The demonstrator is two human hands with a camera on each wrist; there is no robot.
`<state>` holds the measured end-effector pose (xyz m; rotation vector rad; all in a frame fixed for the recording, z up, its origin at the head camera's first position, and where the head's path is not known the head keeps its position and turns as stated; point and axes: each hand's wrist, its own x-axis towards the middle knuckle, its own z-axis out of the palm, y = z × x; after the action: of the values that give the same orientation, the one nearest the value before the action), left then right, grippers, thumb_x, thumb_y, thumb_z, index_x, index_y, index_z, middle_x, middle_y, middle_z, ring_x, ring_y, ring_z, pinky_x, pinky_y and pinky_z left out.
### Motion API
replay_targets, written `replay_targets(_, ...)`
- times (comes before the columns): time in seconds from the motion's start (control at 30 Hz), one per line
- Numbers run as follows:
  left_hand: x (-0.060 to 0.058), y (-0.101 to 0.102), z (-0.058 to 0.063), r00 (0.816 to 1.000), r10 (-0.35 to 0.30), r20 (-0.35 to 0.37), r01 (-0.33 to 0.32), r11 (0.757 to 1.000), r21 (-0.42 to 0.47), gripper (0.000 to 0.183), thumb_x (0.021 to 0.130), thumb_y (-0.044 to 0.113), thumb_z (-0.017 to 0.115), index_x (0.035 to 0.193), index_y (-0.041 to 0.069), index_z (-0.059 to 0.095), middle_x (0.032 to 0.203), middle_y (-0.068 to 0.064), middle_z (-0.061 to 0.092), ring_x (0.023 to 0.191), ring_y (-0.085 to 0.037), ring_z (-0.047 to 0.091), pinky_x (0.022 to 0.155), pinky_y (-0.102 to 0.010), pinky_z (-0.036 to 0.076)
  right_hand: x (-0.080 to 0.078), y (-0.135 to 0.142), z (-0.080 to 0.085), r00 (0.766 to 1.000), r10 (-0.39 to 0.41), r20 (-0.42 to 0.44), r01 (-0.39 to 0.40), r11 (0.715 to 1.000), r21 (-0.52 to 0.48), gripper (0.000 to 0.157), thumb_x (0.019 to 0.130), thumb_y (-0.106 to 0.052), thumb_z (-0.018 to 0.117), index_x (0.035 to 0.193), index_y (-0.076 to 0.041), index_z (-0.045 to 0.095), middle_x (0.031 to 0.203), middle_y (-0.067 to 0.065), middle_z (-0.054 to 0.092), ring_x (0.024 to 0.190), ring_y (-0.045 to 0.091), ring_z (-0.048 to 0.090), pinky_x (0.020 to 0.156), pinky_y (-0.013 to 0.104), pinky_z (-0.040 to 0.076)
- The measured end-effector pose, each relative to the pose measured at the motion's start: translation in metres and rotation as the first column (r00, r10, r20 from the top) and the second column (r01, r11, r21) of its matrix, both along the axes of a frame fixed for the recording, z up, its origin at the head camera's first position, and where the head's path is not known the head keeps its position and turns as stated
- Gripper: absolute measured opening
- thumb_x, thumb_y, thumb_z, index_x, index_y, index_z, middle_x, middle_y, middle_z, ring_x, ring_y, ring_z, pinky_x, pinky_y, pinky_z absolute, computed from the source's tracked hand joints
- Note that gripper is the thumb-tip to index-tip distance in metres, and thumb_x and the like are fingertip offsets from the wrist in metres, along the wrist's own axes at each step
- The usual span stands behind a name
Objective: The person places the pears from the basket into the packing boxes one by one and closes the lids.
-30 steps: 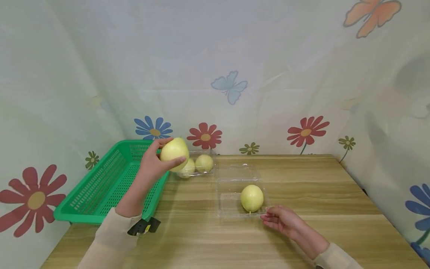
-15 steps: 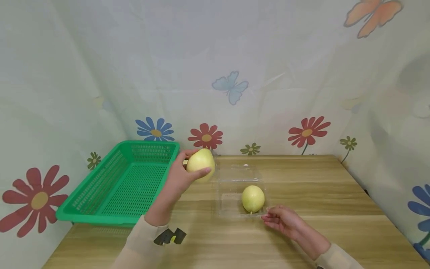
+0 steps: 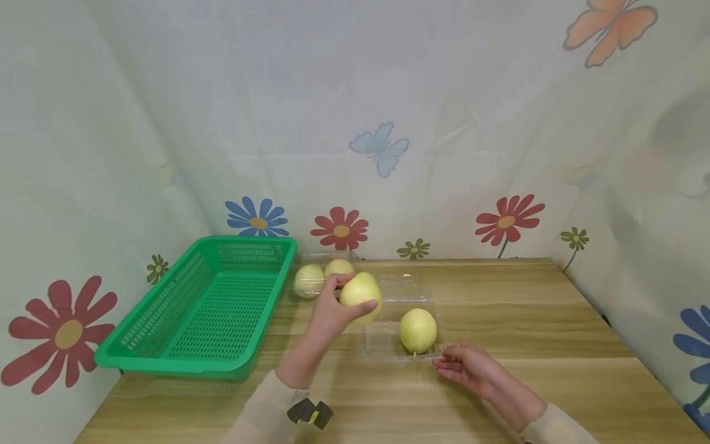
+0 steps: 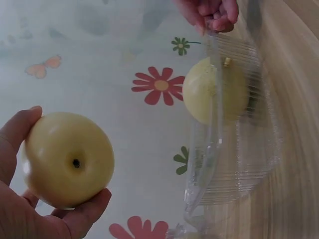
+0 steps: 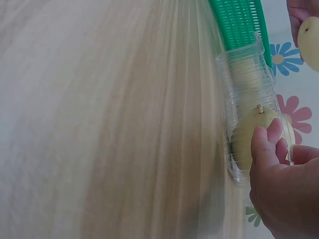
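Note:
A pale yellow pear [image 3: 362,298] is held in my left hand [image 3: 327,316], thumb on the near side, raised over the left part of an open clear plastic box [image 3: 379,340]. Its dark calyx end shows in the left wrist view, where the held pear [image 4: 70,162] hangs apart from the box [image 4: 239,164]. Another pear [image 3: 418,331] sits in the right side of that box, its stem towards me. At the box's near right corner, my right hand [image 3: 468,367] pinches the rim. The right wrist view shows thumb and fingers of this hand [image 5: 286,181] at the edge.
On the left stands a green plastic basket [image 3: 216,314] with nothing in it. Behind my left hand, another clear box [image 3: 324,256] holds a pear [image 3: 309,281] and another pear [image 3: 339,267]. A printed cloth [image 3: 444,203] hangs behind the wooden table [image 3: 527,320].
My left hand has carried the pear rightwards and down, from beside the basket to the open box. The boxed pears at the back show again. My right hand has stayed at the rim.

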<state>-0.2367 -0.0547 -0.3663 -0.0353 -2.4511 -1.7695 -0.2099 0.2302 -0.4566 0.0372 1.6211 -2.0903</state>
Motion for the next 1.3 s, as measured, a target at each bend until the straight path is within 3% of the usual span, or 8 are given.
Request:
replay_targets(0.27, -0.005, 0.018, -0.017, 1.000, -0.019, -0.008, 0.019, 0.998, -0.053, 0.069, 0.074, 0.021, 0.092, 0.131, 0.005, 0.058, 0.134, -0.020, 0.058, 0.109, -0.032, 0.062, 0.085, -0.043, 0.058, -0.003, 0.003, 0.000, 1.000, 0.016, -0.007, -0.016, 1.000, -0.001, 0.012, 0.104, -0.002, 0.044, 0.097, -0.007, 0.052, 0.085, -0.002, 0.065, 0.086, 0.006, 0.072, 0.086, 0.023, 0.062)
replay_targets(0.47, -0.007, 0.027, -0.029, 0.998, -0.025, -0.062, 0.018, 0.994, -0.112, 0.067, 0.071, 0.021, 0.094, 0.126, 0.001, 0.060, 0.128, -0.020, 0.062, 0.112, -0.033, 0.061, 0.092, -0.049, 0.056, -0.003, 0.004, 0.001, 1.000, 0.022, -0.004, -0.022, 1.000, -0.002, 0.018, 0.104, -0.002, 0.044, 0.093, -0.009, 0.055, 0.085, -0.002, 0.065, 0.086, 0.007, 0.072, 0.086, 0.023, 0.062)
replay_targets(0.63, -0.009, 0.031, -0.035, 0.996, -0.023, -0.084, 0.011, 0.989, -0.145, 0.067, 0.069, 0.021, 0.095, 0.123, 0.002, 0.060, 0.125, -0.018, 0.063, 0.112, -0.032, 0.061, 0.093, -0.048, 0.055, -0.003, 0.003, 0.001, 1.000, 0.022, -0.004, -0.023, 1.000, -0.006, 0.019, 0.104, -0.002, 0.044, 0.092, -0.010, 0.056, 0.085, -0.002, 0.065, 0.087, 0.007, 0.072, 0.086, 0.023, 0.062)
replay_targets(0.87, -0.007, 0.036, -0.038, 0.997, -0.037, -0.061, 0.027, 0.986, -0.165, 0.065, 0.069, 0.022, 0.094, 0.122, 0.003, 0.061, 0.126, -0.017, 0.061, 0.110, -0.032, 0.061, 0.092, -0.048, 0.054, -0.002, 0.002, 0.001, 1.000, 0.027, -0.001, -0.027, 1.000, -0.005, 0.018, 0.103, -0.002, 0.044, 0.093, -0.010, 0.056, 0.086, -0.002, 0.065, 0.088, 0.007, 0.073, 0.087, 0.023, 0.061)
replay_targets(1.0, -0.007, 0.039, -0.042, 0.997, -0.054, -0.058, 0.040, 0.974, -0.221, 0.066, 0.070, 0.024, 0.094, 0.123, 0.004, 0.061, 0.128, -0.016, 0.058, 0.110, -0.032, 0.062, 0.092, -0.049, 0.054, -0.003, 0.002, 0.000, 1.000, 0.023, -0.001, -0.023, 1.000, -0.008, 0.019, 0.103, -0.002, 0.045, 0.092, -0.011, 0.057, 0.086, -0.002, 0.066, 0.087, 0.007, 0.073, 0.087, 0.023, 0.062)
replay_targets(1.17, -0.008, 0.042, -0.050, 0.996, -0.072, -0.062, 0.047, 0.941, -0.335, 0.069, 0.069, 0.029, 0.095, 0.124, 0.005, 0.060, 0.124, -0.015, 0.057, 0.106, -0.031, 0.063, 0.089, -0.050, 0.057, -0.002, 0.002, 0.000, 1.000, 0.021, -0.001, -0.021, 1.000, 0.000, 0.017, 0.103, -0.002, 0.045, 0.092, -0.010, 0.055, 0.086, -0.001, 0.066, 0.087, 0.007, 0.073, 0.086, 0.023, 0.062)
replay_targets(1.3, -0.008, 0.042, -0.055, 0.994, -0.086, -0.061, 0.057, 0.925, -0.376, 0.070, 0.067, 0.030, 0.096, 0.122, 0.004, 0.060, 0.119, -0.016, 0.057, 0.103, -0.032, 0.063, 0.086, -0.050, 0.057, -0.001, 0.002, 0.000, 1.000, 0.017, 0.005, -0.017, 1.000, -0.005, 0.016, 0.103, -0.001, 0.045, 0.093, -0.010, 0.054, 0.086, -0.001, 0.065, 0.086, 0.007, 0.073, 0.086, 0.023, 0.062)
